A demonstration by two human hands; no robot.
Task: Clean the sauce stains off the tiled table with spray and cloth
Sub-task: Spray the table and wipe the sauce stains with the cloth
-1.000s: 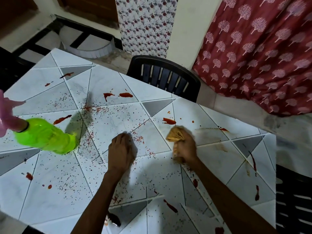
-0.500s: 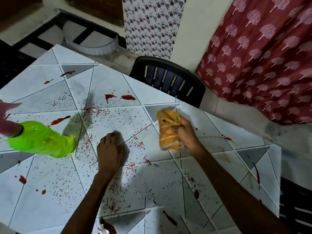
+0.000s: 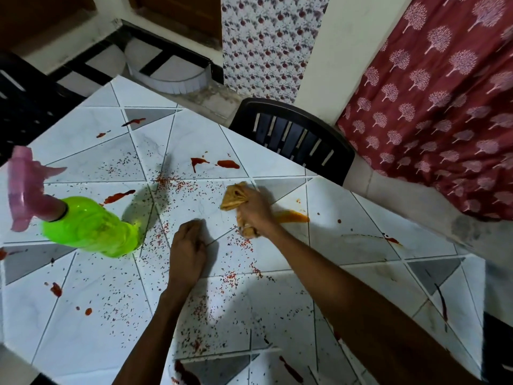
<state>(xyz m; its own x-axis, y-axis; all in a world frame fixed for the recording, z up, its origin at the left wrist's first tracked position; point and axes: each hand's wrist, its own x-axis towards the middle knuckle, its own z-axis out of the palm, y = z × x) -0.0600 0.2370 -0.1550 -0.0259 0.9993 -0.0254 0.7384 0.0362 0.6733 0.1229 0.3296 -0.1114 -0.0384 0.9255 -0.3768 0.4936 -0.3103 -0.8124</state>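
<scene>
With right hand [image 3: 254,208] fisted round the soiled cloth [image 3: 234,196], presses on the surface [image 3: 374,218]. Risks smearing the orange streak [image 3: 291,217] wider.

Straight ahead at twelve o'clock hangs a white floral curtain [image 3: 266,43] dotted with small red fruit. Beside it a plain cream pillar [image 3: 324,51] rises towards one o'clock. From two to three o'clock a maroon curtain [image 3: 444,107] printed with pale trees falls to the grey floor [image 3: 416,201], which looks stained near the hem. A black slatted plastic chair [image 3: 294,137] stands at one o'clock. At eleven o'clock a dark wooden door [image 3: 177,12] sits above a rounded white step [image 3: 166,70] edged in black. A second black chair [image 3: 25,107] shows at ten o'clock and a third dark chair [image 3: 498,345] at four. The light is dim and warm.
</scene>
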